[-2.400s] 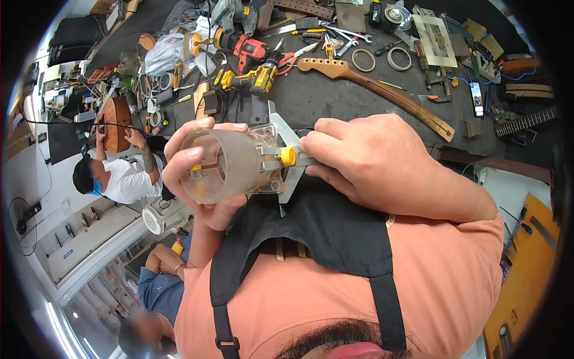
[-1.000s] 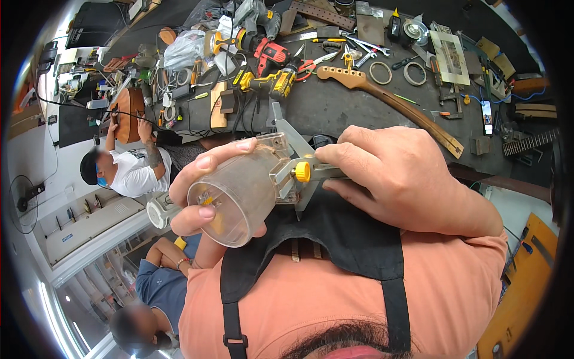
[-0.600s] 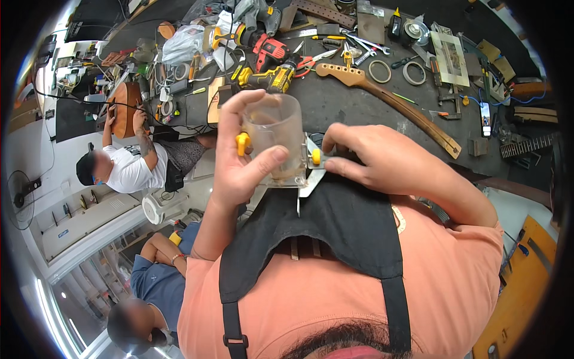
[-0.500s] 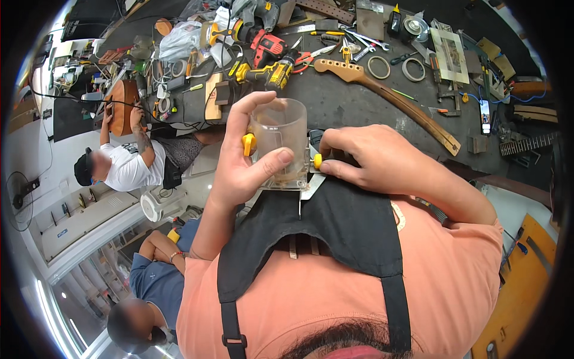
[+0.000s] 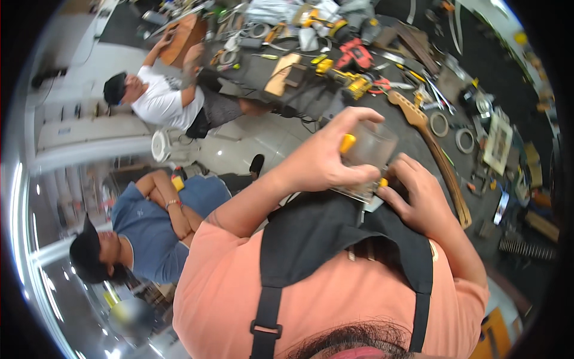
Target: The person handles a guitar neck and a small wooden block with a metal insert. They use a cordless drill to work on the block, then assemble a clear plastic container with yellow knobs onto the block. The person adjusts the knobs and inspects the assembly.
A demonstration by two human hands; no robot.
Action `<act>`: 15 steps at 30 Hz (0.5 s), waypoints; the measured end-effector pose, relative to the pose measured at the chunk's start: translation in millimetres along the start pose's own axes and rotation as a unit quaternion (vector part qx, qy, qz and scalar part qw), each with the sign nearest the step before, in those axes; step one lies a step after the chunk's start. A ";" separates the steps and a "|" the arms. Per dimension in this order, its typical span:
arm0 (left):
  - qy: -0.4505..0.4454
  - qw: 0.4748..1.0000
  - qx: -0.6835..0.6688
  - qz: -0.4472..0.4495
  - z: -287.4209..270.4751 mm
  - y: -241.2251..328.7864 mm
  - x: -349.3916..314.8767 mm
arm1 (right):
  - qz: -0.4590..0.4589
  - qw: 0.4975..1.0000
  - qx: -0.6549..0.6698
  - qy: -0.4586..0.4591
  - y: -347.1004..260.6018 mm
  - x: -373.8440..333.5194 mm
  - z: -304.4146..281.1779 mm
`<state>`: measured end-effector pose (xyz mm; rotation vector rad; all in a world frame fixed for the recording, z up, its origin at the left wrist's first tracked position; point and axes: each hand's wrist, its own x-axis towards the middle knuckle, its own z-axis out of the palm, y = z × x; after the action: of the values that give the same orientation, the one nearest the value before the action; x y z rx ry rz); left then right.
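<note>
Above the bib of my black apron (image 5: 305, 239), my left hand (image 5: 320, 158) is wrapped round a clear plastic trim router base (image 5: 375, 146). A yellow wing knob (image 5: 347, 142) sticks out of the base beside my left fingers. My right hand (image 5: 421, 191) is closed at the base's lower right, thumb and fingers at a small yellow knob (image 5: 383, 182). Below that knob a pale metal plate (image 5: 373, 205) shows, partly hidden by the hand. The picture is slightly blurred.
The dark workbench holds a guitar neck (image 5: 439, 152), a yellow drill (image 5: 353, 85), a red power tool (image 5: 354, 55), tape rolls (image 5: 464, 140) and a wooden block (image 5: 282, 75). At left, one person (image 5: 161, 96) handles a guitar body (image 5: 182, 39); another (image 5: 149, 218) has folded arms.
The view has swung left, so my hands and the bench appear farther right and more of the person with folded arms shows. Both hands keep their hold on the router base.
</note>
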<state>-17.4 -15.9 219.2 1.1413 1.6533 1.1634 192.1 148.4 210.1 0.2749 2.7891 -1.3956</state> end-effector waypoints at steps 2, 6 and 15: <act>0.002 1.000 0.004 0.011 -0.7 -2.1 -2.5 | -0.011 0.999 -0.038 -0.006 -4.7 1.7 0.1; 0.018 1.000 -0.003 0.017 -3.0 -4.6 -12.7 | -0.032 0.999 -0.039 -0.020 -7.9 7.6 5.8; 0.044 0.998 0.014 0.036 -9.1 -0.2 -20.7 | -0.010 0.998 -0.007 -0.066 -0.3 20.4 7.1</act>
<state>-20.3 -37.9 223.6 1.1905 1.7131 1.2549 171.4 145.7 204.3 0.1493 2.7013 -1.3458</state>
